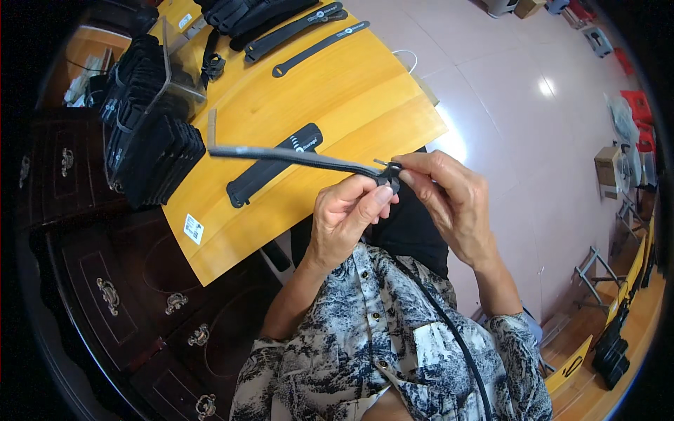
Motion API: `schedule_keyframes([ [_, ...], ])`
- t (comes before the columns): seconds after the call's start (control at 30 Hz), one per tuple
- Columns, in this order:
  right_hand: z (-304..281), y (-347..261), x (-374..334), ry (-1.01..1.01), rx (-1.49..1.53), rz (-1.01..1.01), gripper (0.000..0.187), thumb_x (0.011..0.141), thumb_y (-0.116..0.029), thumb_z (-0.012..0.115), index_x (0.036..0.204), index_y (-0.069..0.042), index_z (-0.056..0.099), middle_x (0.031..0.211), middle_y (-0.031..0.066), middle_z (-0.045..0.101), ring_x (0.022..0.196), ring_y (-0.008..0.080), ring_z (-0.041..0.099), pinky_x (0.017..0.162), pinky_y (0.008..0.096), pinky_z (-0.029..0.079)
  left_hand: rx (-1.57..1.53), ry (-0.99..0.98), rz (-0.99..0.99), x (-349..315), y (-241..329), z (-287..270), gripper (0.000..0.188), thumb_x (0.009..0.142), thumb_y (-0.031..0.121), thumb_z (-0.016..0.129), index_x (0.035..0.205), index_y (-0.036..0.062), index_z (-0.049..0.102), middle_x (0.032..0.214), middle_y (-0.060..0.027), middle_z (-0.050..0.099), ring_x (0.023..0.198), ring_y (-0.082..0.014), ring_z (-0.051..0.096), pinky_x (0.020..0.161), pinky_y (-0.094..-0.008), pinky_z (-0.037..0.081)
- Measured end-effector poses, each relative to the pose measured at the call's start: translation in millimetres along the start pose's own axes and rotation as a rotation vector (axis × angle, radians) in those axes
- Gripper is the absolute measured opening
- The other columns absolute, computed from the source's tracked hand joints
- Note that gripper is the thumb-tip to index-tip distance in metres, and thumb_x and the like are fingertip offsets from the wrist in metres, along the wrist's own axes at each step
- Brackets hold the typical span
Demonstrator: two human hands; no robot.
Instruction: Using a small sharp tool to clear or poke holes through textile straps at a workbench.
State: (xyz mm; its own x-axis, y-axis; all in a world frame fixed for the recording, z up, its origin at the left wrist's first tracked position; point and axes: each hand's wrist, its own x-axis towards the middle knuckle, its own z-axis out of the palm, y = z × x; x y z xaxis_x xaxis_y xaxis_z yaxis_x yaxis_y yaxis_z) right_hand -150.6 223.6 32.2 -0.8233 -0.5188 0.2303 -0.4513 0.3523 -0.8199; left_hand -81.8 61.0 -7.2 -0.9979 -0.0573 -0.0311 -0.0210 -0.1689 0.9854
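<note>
A long black strap point(295, 158) with a greyish edge stretches leftward in the air from my fingers, above the table. My left hand point(344, 221) is closed, its thumb and fingers pinching the strap near its right end. At that same end my right hand point(449, 200) is closed too, thumb and forefinger gripping the strap's tip. A small thin piece sticks out there; its kind is too small to make out. Beneath the held strap, a wider black strap bundle point(263, 177) with white print lies flat on the yellow wooden table point(365, 91).
Stacked black straps point(158, 161) stand at the table's left beside a clear plastic holder point(184, 81). More straps point(323, 48) lie at the far edge. A white label point(194, 229) sticks near the left corner. Dark drawers point(133, 281) are at left; folding stools point(597, 277) stand on the right.
</note>
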Motion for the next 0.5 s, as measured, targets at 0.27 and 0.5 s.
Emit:
schedule_keyframes([
  [0.27,-2,4,1,-0.069,0.112,0.046,0.014,0.085,-0.007,0.062,0.097,-0.001,0.063,0.08,0.0106,0.064,0.07,0.0226,0.064,0.061,0.0312,0.05,-0.274,0.048,-0.119,1,-1,4,0.019,0.093,0.017,0.055,0.095,-0.0009,0.059,0.08,-0.0047,0.061,0.069,-0.0077,0.054,0.063,-0.0203,0.043],
  [0.5,0,1,0,-0.073,0.102,-0.019,0.018,0.087,-0.011,0.061,0.102,-0.002,0.062,0.083,0.0098,0.065,0.072,0.0222,0.066,0.063,0.0302,0.052,-0.296,0.057,-0.159,7,6,6,0.023,0.095,0.018,0.05,0.1,-0.0024,0.058,0.084,-0.006,0.062,0.071,-0.0092,0.055,0.065,-0.0222,0.044],
])
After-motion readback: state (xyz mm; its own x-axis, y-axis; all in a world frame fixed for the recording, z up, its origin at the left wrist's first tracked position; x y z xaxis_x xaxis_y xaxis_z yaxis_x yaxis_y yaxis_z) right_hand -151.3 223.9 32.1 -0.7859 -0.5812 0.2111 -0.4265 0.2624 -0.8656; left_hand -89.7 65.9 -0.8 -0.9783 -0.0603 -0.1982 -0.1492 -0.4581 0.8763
